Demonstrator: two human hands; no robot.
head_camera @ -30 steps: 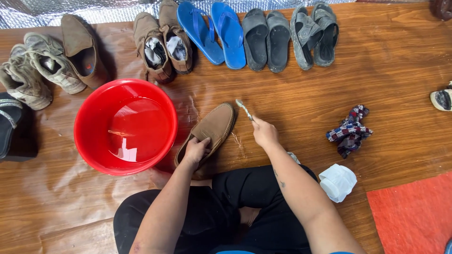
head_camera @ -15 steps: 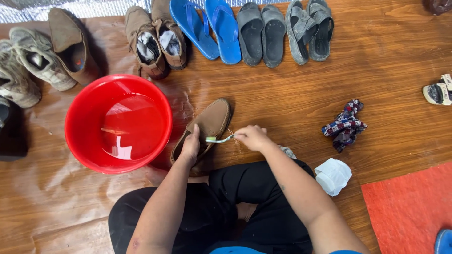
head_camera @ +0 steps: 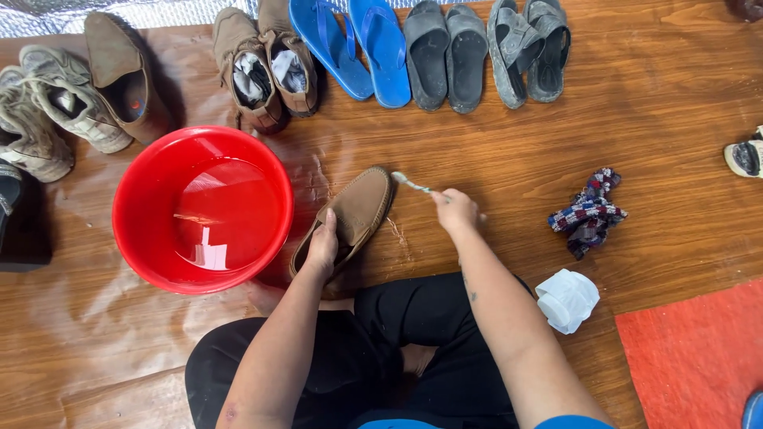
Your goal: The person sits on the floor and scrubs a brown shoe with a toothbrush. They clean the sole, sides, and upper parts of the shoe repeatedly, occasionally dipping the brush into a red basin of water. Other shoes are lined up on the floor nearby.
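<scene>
Two bare hands worked at one tan loafer (head_camera: 355,216), which lay on the wood-look floor (head_camera: 652,119) just right of the red basin (head_camera: 203,210), toe pointing away from the person. Left hand (head_camera: 322,246) was clamped over the loafer's heel end, fingers wrapped on it. Right hand (head_camera: 455,210) was closed around a small pale-green brush (head_camera: 411,183), bristle end right at the loafer's toe; contact too small to confirm. Basin held clear water, touching or nearly touching the loafer's left side, exact gap unclear. Beyond the basin sat a row of footwear: brown suede boots (head_camera: 266,67), blue flip-flops (head_camera: 354,48), dark grey slides (head_camera: 445,56), grey strap sandals (head_camera: 531,48). Up-left of the basin, a brown slip-on (head_camera: 119,75) leaned against worn grey sneakers (head_camera: 48,119). Left of the basin, a black object (head_camera: 20,218) was cut by the frame edge, kind not readable. Well right of the loafer lay a crumpled plaid cloth (head_camera: 588,213), and nearer the person a white wadded thing (head_camera: 566,299), kind hard to make out. Red mat (head_camera: 699,357) filled the corner beyond that, cropped. One sandal (head_camera: 745,156) at the right edge was half cut off. Person's crossed legs in black trousers (head_camera: 373,357) hid the floor beneath the loafer's heel; a bare foot under the left wrist was mostly covered.
</scene>
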